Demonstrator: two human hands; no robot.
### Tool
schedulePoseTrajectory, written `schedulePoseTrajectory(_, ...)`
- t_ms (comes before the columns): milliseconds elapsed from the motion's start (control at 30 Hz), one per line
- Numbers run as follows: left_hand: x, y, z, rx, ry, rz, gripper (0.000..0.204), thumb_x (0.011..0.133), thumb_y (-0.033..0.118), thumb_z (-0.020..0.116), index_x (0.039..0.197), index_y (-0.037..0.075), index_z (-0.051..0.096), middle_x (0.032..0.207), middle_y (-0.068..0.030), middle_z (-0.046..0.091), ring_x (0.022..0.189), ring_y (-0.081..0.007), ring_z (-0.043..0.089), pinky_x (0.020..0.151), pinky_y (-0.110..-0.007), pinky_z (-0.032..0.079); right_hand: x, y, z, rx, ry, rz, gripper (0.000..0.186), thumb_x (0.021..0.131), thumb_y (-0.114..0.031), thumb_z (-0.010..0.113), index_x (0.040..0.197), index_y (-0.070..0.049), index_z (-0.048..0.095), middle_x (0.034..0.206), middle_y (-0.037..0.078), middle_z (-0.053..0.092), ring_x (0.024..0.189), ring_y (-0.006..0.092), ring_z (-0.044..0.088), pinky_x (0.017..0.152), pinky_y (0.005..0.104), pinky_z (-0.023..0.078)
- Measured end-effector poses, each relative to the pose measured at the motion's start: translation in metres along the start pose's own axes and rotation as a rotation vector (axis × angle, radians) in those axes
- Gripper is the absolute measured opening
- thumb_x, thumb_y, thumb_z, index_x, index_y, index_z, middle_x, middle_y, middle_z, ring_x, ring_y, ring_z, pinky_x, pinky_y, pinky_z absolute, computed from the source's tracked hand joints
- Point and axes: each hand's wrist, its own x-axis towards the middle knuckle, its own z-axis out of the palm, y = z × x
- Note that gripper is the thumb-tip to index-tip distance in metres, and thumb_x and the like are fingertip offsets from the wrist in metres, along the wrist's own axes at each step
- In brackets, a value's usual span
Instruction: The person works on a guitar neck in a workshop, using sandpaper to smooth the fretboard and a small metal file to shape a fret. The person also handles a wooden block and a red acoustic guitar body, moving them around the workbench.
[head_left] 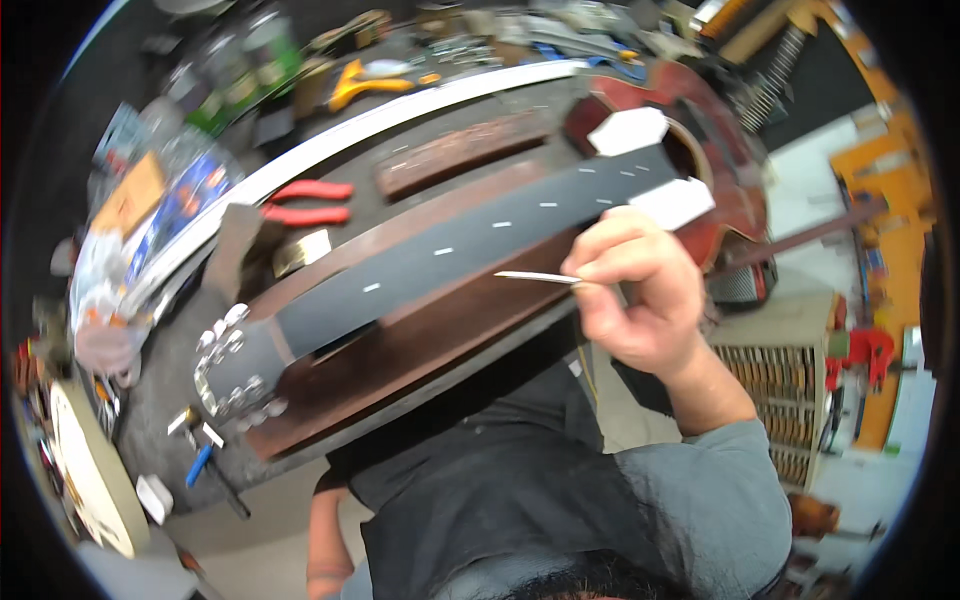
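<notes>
My right hand (645, 285) pinches one end of a short, slightly curved fret wire (537, 277) between thumb and fingertips. Its free end points left over the guitar's dark fretboard (470, 238), without touching it as far as I can tell. Small pale inlays mark the fretboard, and no strings show on it. The headstock with shiny tuners (232, 365) lies at the left, the dark red guitar body (735, 180) at the far right. White sheets (675, 203) cover the body beside the fretboard's end. Of my left arm only the forearm (327, 545) shows; that hand is hidden.
Red-handled pliers (310, 202) and a dark wooden block (460, 155) lie behind the neck. A long white strip (350, 135) runs along the back. By the headstock lies a hammer (205, 455) with a blue-banded handle. Yellow-handled tool (365, 85) and bottles (235, 75) stand farther off.
</notes>
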Motion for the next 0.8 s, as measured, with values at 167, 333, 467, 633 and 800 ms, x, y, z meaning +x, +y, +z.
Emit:
schedulePoseTrajectory(167, -0.161, 0.157, -0.185, -0.198, -0.200, 0.083, 0.025, 0.102, 0.019, 0.067, 0.105, -0.001, 0.081, 0.104, -0.0194, 0.082, 0.096, -0.0266, 0.080, 0.085, -0.040, 0.060, -0.057, -0.022, -0.060, -0.120, 0.113, 0.026, 0.029, 0.085, 0.001, 0.085, 0.104, -0.010, 0.068, 0.099, 0.005, 0.075, 0.089, 0.0259, 0.072, 0.084, 0.0416, 0.055)
schedulePoseTrajectory(333, -0.208, 0.370, -0.232, -0.859, -0.133, 1.122, 0.040, 0.115, 0.027, 0.062, 0.136, -0.007, 0.068, 0.108, -0.0116, 0.076, 0.096, -0.0185, 0.069, 0.089, -0.035, 0.055, -0.145, -0.057, -0.077, -0.124, 0.281, 0.060, 0.026, 0.086, -0.002, 0.084, 0.103, -0.012, 0.067, 0.098, 0.002, 0.071, 0.088, 0.0254, 0.071, 0.083, 0.0402, 0.056)
schedulePoseTrajectory(467, -0.245, 0.548, -0.187, -1.349, -0.251, 1.227, 0.042, 0.121, 0.027, 0.052, 0.145, -0.007, 0.059, 0.126, -0.0129, 0.067, 0.102, -0.0167, 0.062, 0.095, -0.034, 0.051, -0.227, -0.073, -0.111, -0.394, 0.424, 0.094, 0.025, 0.088, -0.006, 0.085, 0.103, -0.011, 0.067, 0.099, 0.003, 0.070, 0.087, 0.0249, 0.069, 0.084, 0.0403, 0.056)
schedulePoseTrajectory(633, -0.259, 0.668, -0.136, -1.218, -0.533, 1.354, 0.026, 0.119, 0.026, 0.055, 0.109, 0.003, 0.062, 0.107, -0.0076, 0.059, 0.096, -0.0171, 0.061, 0.088, -0.034, 0.050, -0.322, -0.086, -0.180, -0.623, 0.452, 0.283, 0.021, 0.090, -0.013, 0.084, 0.103, -0.013, 0.067, 0.101, 0.003, 0.070, 0.094, 0.0259, 0.070, 0.090, 0.0418, 0.055)
schedulePoseTrajectory(800, -0.194, 0.714, -0.069, -0.780, -0.394, 1.200, 0.025, 0.118, 0.024, 0.055, 0.106, 0.003, 0.062, 0.092, -0.0092, 0.066, 0.078, -0.0180, 0.064, 0.074, -0.034, 0.053, -0.487, -0.046, -0.326, -0.510, 0.905, 0.956, 0.011, 0.103, -0.019, 0.074, 0.107, -0.010, 0.070, 0.101, 0.005, 0.072, 0.096, 0.0216, 0.071, 0.086, 0.0401, 0.057)
